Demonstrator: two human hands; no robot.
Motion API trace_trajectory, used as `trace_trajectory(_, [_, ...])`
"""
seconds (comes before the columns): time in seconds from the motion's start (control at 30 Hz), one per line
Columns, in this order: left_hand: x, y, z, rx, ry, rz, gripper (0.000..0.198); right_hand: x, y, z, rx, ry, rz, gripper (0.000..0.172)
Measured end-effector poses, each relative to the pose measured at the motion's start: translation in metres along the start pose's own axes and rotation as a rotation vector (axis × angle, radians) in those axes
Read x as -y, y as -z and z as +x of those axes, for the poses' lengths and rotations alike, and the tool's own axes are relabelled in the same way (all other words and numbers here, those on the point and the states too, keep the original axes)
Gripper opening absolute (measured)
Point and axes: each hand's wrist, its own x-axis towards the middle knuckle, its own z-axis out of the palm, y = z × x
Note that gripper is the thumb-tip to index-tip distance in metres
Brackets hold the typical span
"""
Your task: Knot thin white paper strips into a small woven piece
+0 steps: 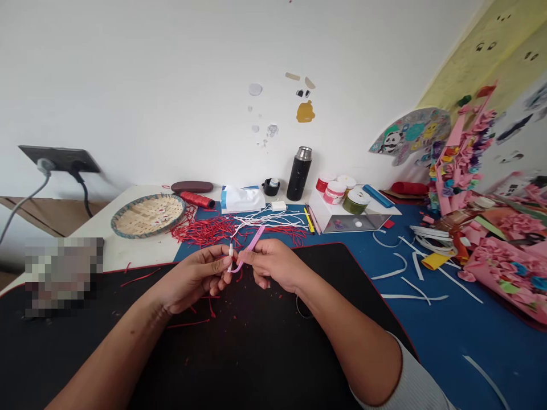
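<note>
Above the black mat (239, 353), my left hand (209, 270) pinches a small, thin white piece (231, 250) upright between thumb and fingers. Its exact kind is too small to make out. My right hand (273, 263) is closed on a narrow pink-purple strip (256, 236), gripping it between thumb and forefinger. One end of the strip sticks up past the right fingers. The lower part bends round toward the white piece and meets it by the left fingertips.
Behind the hands lie red cords (209, 230) and white cords (273, 218). A woven basket (147, 233) stands left. A black thermos (299, 176), ribbon spools (334, 192) and a white box (363, 223) stand behind. Loose white strips (414, 297) and pink paper flowers (496, 259) lie right.
</note>
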Motion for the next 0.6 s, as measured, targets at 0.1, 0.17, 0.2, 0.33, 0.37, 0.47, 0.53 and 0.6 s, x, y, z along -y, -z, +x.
trace_trajectory(0.1, [-0.0032,-0.0009,-0.0024,0.024,0.025,0.013,0.031,-0.0001,0.0007,0.0001,0.027,-0.03,0.058,0.046])
trace_trajectory(0.17, [-0.0047,-0.0007,-0.0035,0.044,0.029,0.023,0.03,0.0002,0.0014,0.0002,0.039,-0.047,0.086,0.046])
trace_trajectory(0.2, [-0.0051,-0.0003,-0.0038,0.052,0.029,0.026,0.03,0.0004,0.0016,0.0002,0.044,-0.057,0.095,0.046])
trace_trajectory(0.33, [-0.0057,0.0007,-0.0039,0.057,0.034,0.031,0.032,0.0017,0.0017,-0.0001,0.066,-0.101,0.109,0.048])
trace_trajectory(0.37, [-0.0057,0.0006,-0.0038,0.056,0.037,0.038,0.032,0.0019,0.0015,-0.0003,0.069,-0.108,0.108,0.048])
trace_trajectory(0.47, [-0.006,-0.0005,-0.0032,0.058,0.04,0.067,0.03,0.0015,0.0014,-0.0004,0.082,-0.118,0.108,0.048])
trace_trajectory(0.53, [-0.0061,-0.0015,-0.0027,0.053,0.034,0.077,0.031,0.0002,0.0017,0.0,0.09,-0.114,0.111,0.05])
trace_trajectory(0.6, [-0.0058,-0.0024,-0.0023,0.036,0.016,0.082,0.033,-0.0017,0.0021,0.0008,0.094,-0.099,0.116,0.053])
